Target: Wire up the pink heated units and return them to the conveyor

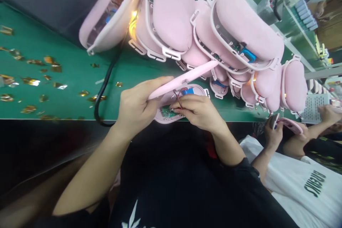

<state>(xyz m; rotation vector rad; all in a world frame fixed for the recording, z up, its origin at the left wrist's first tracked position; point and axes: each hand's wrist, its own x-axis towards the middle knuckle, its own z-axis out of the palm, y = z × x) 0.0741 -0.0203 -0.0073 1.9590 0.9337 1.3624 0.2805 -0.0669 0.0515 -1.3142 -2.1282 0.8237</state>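
My left hand (137, 105) grips a pink padded cover (184, 78) by its near end and holds it tilted up like a lid. Under it lies a pink plastic shell (162, 117) at the near edge of the green belt. Inside the shell I see a green circuit board (167, 111), a blue battery (187, 91) and red wires. My right hand (199, 111) rests in the shell, its fingertips pinched on the wires beside the board.
Several pink padded units (240, 25) are stacked on the green belt (74, 78) beyond my hands. A black cable (103, 89) loops over the belt's near edge. Gold foil scraps (32, 82) lie at the left. A co-worker's hands (275, 131) hold another pink unit at the right.
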